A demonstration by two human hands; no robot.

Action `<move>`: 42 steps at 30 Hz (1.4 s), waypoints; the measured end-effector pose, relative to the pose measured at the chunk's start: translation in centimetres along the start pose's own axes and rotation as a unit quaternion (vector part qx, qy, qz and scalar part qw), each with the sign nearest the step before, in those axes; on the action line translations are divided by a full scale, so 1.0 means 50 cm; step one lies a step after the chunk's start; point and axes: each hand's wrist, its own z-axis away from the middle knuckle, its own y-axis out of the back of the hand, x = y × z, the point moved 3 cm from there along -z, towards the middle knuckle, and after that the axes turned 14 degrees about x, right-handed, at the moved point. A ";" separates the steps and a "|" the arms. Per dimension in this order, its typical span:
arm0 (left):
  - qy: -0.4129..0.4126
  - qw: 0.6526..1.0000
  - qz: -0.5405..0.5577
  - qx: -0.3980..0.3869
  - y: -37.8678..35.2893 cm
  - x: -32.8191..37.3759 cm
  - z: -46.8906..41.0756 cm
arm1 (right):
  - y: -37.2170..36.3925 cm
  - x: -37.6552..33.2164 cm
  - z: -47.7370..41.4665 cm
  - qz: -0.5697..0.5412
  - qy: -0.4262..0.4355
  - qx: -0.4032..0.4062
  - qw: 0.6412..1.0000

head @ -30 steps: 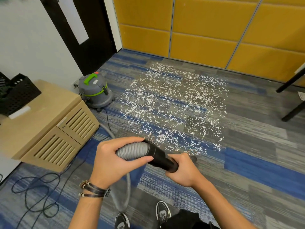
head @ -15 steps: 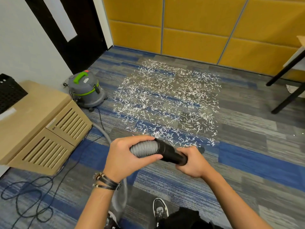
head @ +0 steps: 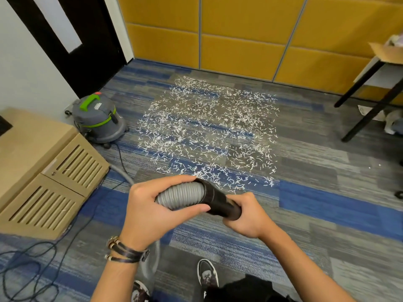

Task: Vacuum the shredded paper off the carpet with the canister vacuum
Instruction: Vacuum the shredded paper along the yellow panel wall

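Hose [head: 181,196] shifted right, clasped by left grip [head: 148,212] and right grip [head: 248,219], shredded paper [head: 209,131] beyond.

Shredded paper [head: 209,136] lies on the carpet [head: 305,214] at twelve o'clock. The canister vacuum [head: 98,118] stands at ten, behind a cabinet [head: 32,153]. Cables [head: 28,269] lie at eight, a worktop [head: 379,77] at two.

I am finding open carpet [head: 316,171] ahead over the shredded paper [head: 207,131], with the louvred cabinet [head: 43,171] and canister vacuum [head: 98,120] crowding my left, black table legs [head: 357,84] blocking the right and cables [head: 93,211] trailing lower left.
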 end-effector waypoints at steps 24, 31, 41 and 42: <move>0.072 0.976 -0.130 -0.161 -0.263 -0.081 -0.022 | 0.065 0.244 -0.021 0.029 -0.114 0.049 0.992; 0.041 0.978 -0.138 -0.153 -0.219 -0.061 -0.040 | 0.039 0.211 -0.008 0.006 -0.111 0.073 0.991; 0.018 0.989 -0.079 -0.121 -0.144 -0.025 -0.048 | 0.029 0.126 -0.010 -0.013 -0.089 0.076 0.993; 0.017 0.992 -0.062 -0.111 -0.141 -0.018 -0.046 | 0.039 0.121 -0.009 -0.013 -0.080 0.080 0.994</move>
